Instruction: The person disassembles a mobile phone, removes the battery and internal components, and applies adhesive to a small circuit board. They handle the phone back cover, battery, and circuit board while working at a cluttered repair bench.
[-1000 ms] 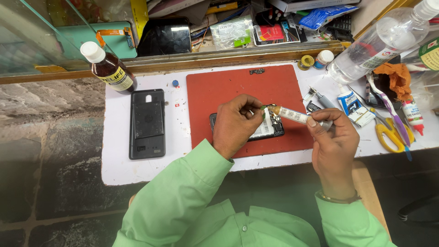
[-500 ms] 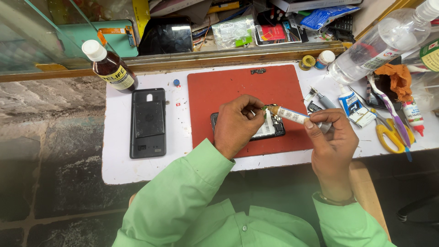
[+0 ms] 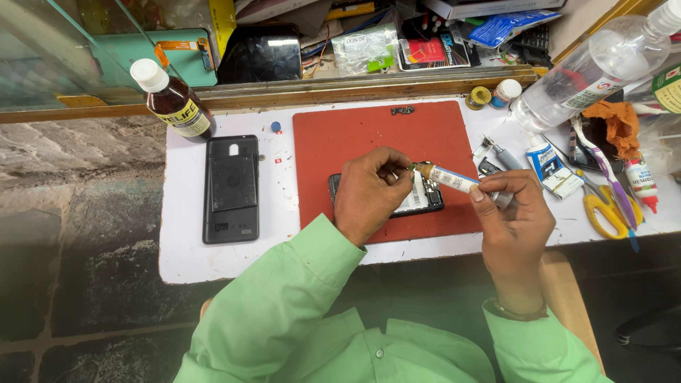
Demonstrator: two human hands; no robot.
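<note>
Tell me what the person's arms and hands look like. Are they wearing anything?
Both arms wear long, light green shirt sleeves with cuffs. The left hand is bare, without rings that I can see. The right hand is bare too, with a thin dark band around its wrist.

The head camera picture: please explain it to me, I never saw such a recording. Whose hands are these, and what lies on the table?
The camera sits on a person's head and looks down at their own two hands. The right hand holds a small white glue tube; the left hand touches its tip. Under them an opened phone lies on a red mat on a white table. To the left lie a black back cover and a brown bottle; to the right, yellow scissors.
</note>
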